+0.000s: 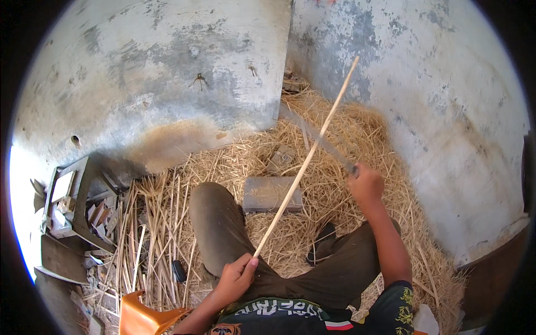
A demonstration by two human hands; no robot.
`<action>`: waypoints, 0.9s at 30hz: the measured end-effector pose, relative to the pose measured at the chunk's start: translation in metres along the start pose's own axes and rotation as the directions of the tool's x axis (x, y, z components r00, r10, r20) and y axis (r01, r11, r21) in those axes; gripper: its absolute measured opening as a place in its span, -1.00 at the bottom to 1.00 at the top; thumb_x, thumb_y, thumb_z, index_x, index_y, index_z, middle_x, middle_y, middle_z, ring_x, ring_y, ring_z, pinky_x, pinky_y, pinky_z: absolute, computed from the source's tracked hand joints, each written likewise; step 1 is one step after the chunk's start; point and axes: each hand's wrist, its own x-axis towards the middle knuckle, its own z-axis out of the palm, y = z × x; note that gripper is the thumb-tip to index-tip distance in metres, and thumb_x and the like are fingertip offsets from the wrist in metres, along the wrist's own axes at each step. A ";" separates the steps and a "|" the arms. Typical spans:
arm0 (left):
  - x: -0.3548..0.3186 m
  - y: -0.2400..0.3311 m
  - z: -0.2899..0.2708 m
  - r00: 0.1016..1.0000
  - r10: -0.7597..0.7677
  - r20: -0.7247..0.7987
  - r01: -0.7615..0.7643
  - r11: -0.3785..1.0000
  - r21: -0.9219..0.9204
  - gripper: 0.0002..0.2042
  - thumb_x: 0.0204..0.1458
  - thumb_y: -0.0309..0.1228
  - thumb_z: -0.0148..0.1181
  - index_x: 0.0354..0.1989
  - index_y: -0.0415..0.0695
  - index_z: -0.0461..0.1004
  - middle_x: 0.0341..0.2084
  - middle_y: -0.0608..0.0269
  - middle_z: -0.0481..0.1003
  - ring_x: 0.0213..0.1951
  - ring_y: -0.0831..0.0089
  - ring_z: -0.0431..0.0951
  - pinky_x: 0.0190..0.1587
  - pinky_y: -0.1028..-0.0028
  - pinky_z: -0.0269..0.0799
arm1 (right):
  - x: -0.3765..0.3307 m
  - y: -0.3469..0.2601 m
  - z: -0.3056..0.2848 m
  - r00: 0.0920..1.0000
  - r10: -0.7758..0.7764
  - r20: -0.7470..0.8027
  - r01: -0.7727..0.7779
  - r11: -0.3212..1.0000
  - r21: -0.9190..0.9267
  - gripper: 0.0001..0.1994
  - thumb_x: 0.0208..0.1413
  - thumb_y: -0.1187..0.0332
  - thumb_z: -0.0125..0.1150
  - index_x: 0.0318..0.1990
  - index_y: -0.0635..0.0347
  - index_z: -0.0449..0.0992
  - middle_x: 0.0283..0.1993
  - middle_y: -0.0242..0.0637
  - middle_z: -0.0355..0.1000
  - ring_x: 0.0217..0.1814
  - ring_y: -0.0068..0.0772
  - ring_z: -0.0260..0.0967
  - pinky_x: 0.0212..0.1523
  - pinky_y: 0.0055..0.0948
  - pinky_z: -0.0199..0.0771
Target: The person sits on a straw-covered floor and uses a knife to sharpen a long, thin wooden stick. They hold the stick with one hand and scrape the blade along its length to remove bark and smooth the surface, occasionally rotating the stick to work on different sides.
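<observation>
My left hand (235, 276) grips the near end of a long thin pale stick (308, 158), by my left knee. The stick slants up and to the right toward the wall corner. My right hand (365, 184) is closed on the handle of a long dark blade (315, 134). The blade reaches up and left across the stick and appears to touch it about midway. I sit with both knees bent over a floor covered in straw shavings (335, 218).
A grey brick (272, 194) lies flat on the straw between my knees. A dark sandal (321, 243) is by my right leg. Split sticks and a wooden frame (75, 204) pile at the left. An orange plastic seat (144, 319) sits below. Concrete walls (167, 72) close the back.
</observation>
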 end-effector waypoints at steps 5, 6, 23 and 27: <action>-0.005 -0.005 0.013 0.998 0.064 -0.020 -0.062 0.993 0.105 -0.76 0.32 -0.33 0.02 -0.35 -0.24 0.41 -0.71 0.06 0.33 -0.65 0.42 0.34 -0.52 0.39 0.31 | 0.006 0.010 0.006 0.973 -0.230 -0.028 0.221 0.955 -0.200 -0.82 0.00 0.32 0.21 -0.29 0.21 0.58 -0.40 0.04 0.54 -0.35 0.06 0.55 -0.35 -0.01 0.50; -0.012 -0.007 0.013 0.999 0.047 0.007 -0.047 0.992 0.119 -0.76 0.32 -0.33 0.02 -0.34 -0.23 0.41 -0.71 0.05 0.33 -0.65 0.40 0.34 -0.51 0.38 0.32 | 0.029 0.015 0.001 0.999 0.006 -0.034 -0.014 0.969 -0.246 -0.82 -0.01 0.33 0.20 -0.29 0.20 0.58 -0.41 0.03 0.53 -0.36 0.05 0.55 -0.36 0.00 0.50; 0.023 0.018 0.020 0.995 -0.034 0.096 0.075 0.883 -0.464 -0.68 0.39 -0.20 -0.12 -0.39 -0.12 0.26 -0.64 0.45 0.22 -0.67 0.72 0.15 -0.63 0.63 0.13 | -0.021 -0.030 0.024 0.856 -0.479 -0.192 0.496 0.867 0.046 -0.76 -0.32 0.35 0.45 -0.46 0.09 0.50 -0.55 -0.21 0.47 -0.48 -0.11 0.49 -0.40 -0.16 0.44; 0.010 0.016 0.021 0.991 -0.055 0.121 0.104 0.889 -0.446 -0.68 0.39 -0.20 -0.12 -0.40 -0.12 0.26 -0.65 0.46 0.21 -0.66 0.72 0.15 -0.62 0.63 0.14 | 0.029 -0.018 0.034 1.000 0.014 -0.023 -0.020 0.953 -0.303 -0.81 -0.11 0.27 0.38 -0.40 0.13 0.54 -0.50 -0.14 0.51 -0.43 -0.06 0.52 -0.41 -0.12 0.48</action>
